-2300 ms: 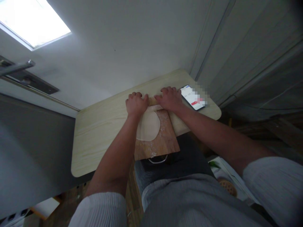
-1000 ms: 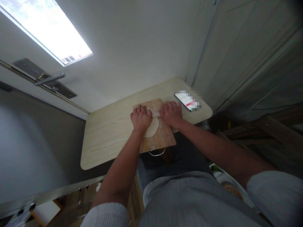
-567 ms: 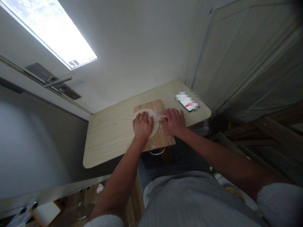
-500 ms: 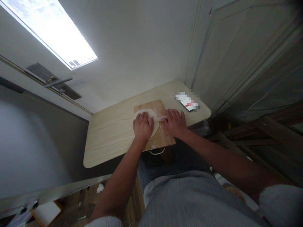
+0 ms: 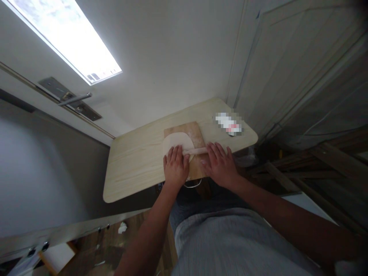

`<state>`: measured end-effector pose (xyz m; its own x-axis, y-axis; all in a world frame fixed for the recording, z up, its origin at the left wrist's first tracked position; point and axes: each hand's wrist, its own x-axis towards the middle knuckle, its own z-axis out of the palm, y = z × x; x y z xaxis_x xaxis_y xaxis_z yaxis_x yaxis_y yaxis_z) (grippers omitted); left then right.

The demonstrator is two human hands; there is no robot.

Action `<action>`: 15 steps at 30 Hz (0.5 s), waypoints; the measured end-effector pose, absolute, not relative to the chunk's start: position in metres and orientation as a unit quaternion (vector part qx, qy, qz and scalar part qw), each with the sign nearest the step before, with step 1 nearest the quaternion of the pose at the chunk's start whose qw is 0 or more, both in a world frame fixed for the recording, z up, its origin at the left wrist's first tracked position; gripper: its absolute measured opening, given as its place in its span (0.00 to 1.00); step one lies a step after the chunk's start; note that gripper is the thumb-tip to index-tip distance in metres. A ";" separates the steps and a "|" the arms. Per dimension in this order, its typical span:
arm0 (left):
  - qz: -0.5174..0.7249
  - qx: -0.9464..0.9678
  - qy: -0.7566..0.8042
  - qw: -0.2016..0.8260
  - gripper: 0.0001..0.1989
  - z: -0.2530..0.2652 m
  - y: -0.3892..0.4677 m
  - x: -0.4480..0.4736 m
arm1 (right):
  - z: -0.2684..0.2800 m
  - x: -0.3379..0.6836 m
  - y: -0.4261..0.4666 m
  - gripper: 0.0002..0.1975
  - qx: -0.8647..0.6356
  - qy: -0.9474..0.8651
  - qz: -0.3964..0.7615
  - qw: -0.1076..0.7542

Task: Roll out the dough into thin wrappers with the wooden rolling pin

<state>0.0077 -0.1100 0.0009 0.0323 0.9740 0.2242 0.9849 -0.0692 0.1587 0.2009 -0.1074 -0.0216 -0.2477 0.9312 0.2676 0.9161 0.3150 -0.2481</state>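
A thin, pale rolling pin (image 5: 197, 150) lies across a flat, rounded sheet of dough (image 5: 178, 140) on a small wooden board (image 5: 196, 132). My left hand (image 5: 176, 165) rests on the pin's left part above the dough, fingers stretched out side by side and thumb apart. Over the pin's right end lies my right hand (image 5: 220, 163), its fingers extended and the thumb spread toward me. Both palms face down, and the stretches of pin under them are hidden. The dough's near edge is partly covered by my left hand.
The board sits on a light wooden table (image 5: 132, 165) with rounded corners. A phone-like item (image 5: 230, 123), blurred out, lies at the table's right. A door with a metal handle (image 5: 75, 99) stands behind. A wire loop (image 5: 193, 185) shows below the near edge.
Both hands and the rolling pin have moved toward me across the dough, uncovering more of its far part. The camera view has shifted slightly.
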 end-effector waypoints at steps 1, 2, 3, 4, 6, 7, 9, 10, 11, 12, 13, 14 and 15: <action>-0.137 -0.718 -0.682 0.017 0.29 0.001 -0.113 0.008 | -0.021 0.202 -0.111 0.33 -0.584 -0.791 0.024 0.179; -0.136 -0.718 -0.683 0.015 0.29 0.001 -0.117 0.008 | -0.020 0.203 -0.114 0.33 -0.583 -0.793 0.027 0.174; -0.134 -0.717 -0.684 0.013 0.29 0.001 -0.120 0.008 | -0.019 0.205 -0.117 0.33 -0.580 -0.796 0.031 0.170; -0.131 -0.716 -0.686 0.011 0.29 0.000 -0.124 0.009 | -0.018 0.206 -0.120 0.33 -0.578 -0.798 0.034 0.167; -0.128 -0.715 -0.688 0.008 0.30 -0.001 -0.131 0.009 | -0.017 0.208 -0.127 0.33 -0.573 -0.802 0.037 0.163; -0.130 -0.714 -0.688 0.007 0.30 -0.002 -0.134 0.009 | -0.017 0.209 -0.130 0.33 -0.572 -0.804 0.037 0.162; -0.137 -0.714 -0.687 0.006 0.30 -0.004 -0.141 0.009 | -0.018 0.210 -0.136 0.34 -0.568 -0.806 0.030 0.163; -0.141 -0.715 -0.685 0.006 0.31 -0.005 -0.144 0.009 | -0.018 0.211 -0.139 0.34 -0.566 -0.807 0.025 0.166; -0.144 -0.716 -0.683 0.008 0.30 -0.006 -0.146 0.009 | -0.018 0.211 -0.142 0.34 -0.564 -0.808 0.020 0.169; -0.146 -0.716 -0.682 0.011 0.30 -0.008 -0.148 0.009 | -0.018 0.211 -0.144 0.34 -0.560 -0.810 0.015 0.172; -0.148 -0.716 -0.682 0.015 0.30 -0.009 -0.148 0.009 | -0.018 0.211 -0.145 0.34 -0.557 -0.811 0.011 0.176; -0.150 -0.715 -0.682 0.021 0.30 -0.010 -0.148 0.010 | -0.017 0.211 -0.145 0.34 -0.555 -0.812 0.008 0.178; -0.153 -0.715 -0.682 0.027 0.30 -0.011 -0.146 0.010 | -0.017 0.211 -0.143 0.33 -0.554 -0.813 0.006 0.179</action>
<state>0.0101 -0.1465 -0.0110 0.0230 0.9666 0.2553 0.9831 -0.0683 0.1698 0.2106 -0.1434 -0.0170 -0.3214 0.9030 0.2850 0.8989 0.3856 -0.2082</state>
